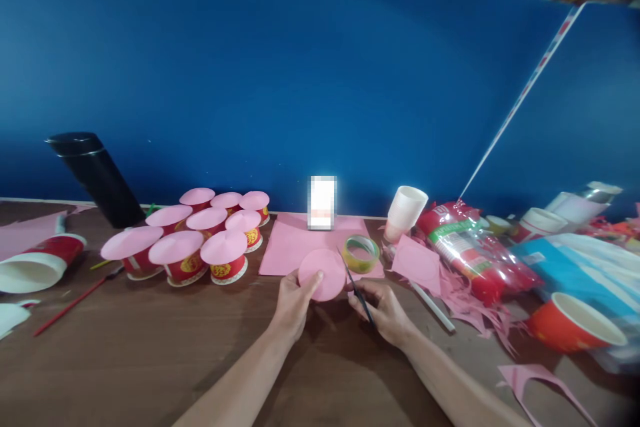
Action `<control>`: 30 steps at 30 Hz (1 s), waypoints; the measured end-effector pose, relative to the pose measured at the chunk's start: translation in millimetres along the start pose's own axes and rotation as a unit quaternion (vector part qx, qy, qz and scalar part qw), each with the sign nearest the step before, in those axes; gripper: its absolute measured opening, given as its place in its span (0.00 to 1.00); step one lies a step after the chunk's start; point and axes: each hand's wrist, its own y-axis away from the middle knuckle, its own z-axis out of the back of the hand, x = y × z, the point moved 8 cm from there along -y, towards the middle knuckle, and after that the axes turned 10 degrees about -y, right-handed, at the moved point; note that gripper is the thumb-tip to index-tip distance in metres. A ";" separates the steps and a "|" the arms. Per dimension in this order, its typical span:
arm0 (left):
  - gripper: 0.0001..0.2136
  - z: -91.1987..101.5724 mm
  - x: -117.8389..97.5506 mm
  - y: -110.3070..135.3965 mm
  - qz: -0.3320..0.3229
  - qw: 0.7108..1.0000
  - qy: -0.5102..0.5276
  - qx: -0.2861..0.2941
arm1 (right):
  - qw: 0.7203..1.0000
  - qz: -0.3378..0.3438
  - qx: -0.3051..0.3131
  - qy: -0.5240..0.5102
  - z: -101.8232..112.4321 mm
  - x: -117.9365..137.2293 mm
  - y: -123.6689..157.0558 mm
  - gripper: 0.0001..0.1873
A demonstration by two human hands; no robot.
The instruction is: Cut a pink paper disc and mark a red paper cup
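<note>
My left hand [294,303] pinches a pink paper circle [327,279] at its left edge, thumb on top. At the circle's right side, my right hand [383,310] is closed around dark scissors [361,295], their thin blade pointing up and away. A tiny pink bit shows by the right fingertips. Just beyond the circle, a roll of yellowish tape [361,253] rests on a pink paper sheet [290,240]. To the left stand several red paper cups [185,270] topped with shallow pink paper cones [176,249].
A black bottle [100,180] stands by the blue wall [320,67]. A red-handled brush [75,303] and a tipped cup [63,250] lie left. Rightward are stacked white cups [406,210], a red plastic package [465,240], pink scraps [473,303] and an orange cup [560,327].
</note>
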 end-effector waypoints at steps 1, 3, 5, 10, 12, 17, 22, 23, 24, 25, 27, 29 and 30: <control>0.16 0.3 -0.3 -0.1 0.000 1.000 0.002 -0.003 | 1.000 0.000 0.000 0.001 0.1 0.0 0.0 0.14; 0.17 1.5 -0.2 -0.4 0.003 1.000 0.003 -0.013 | 1.000 -0.001 -0.002 0.004 0.5 0.0 -0.1 0.15; 0.18 2.7 0.5 -0.7 0.007 1.000 0.002 -0.019 | 1.000 -0.003 -0.006 0.004 0.9 -0.3 -0.3 0.16; 0.18 3.7 1.7 -1.3 0.006 1.000 -0.007 -0.019 | 1.000 -0.007 -0.013 0.005 1.7 -2.2 0.1 0.17; 0.18 3.6 1.7 -1.1 0.006 1.000 -0.008 -0.016 | 1.000 -0.007 -0.014 0.008 1.9 -2.5 0.5 0.17; 0.18 4.4 2.6 -1.0 0.012 1.000 -0.006 -0.021 | 1.000 -0.012 -0.012 0.002 1.3 -2.6 0.3 0.17; 0.18 4.8 3.3 -1.8 0.013 1.000 -0.006 -0.022 | 1.000 -0.016 -0.011 -0.002 0.9 -4.3 0.1 0.18; 0.18 4.6 3.3 -1.9 0.012 1.000 -0.005 -0.020 | 1.000 -0.017 -0.011 -0.002 1.0 -5.0 0.2 0.18; 0.18 4.6 3.3 -1.9 0.011 1.000 -0.005 -0.019 | 1.000 -0.017 -0.011 -0.001 1.1 -5.6 0.3 0.18; 0.18 4.6 3.3 -2.0 0.011 1.000 -0.005 -0.018 | 1.000 -0.017 -0.012 0.002 1.3 -6.1 0.4 0.18; 0.18 4.8 3.7 -2.0 0.013 1.000 -0.005 -0.018 | 1.000 -0.018 -0.015 0.009 1.9 -6.6 0.5 0.19; 0.17 5.3 3.6 -2.0 0.014 1.000 -0.008 -0.022 | 1.000 -0.017 -0.015 0.014 1.8 -6.2 0.6 0.18; 0.17 5.6 3.4 -2.0 0.013 1.000 -0.009 -0.024 | 1.000 -0.016 -0.013 0.015 1.6 -5.8 0.6 0.18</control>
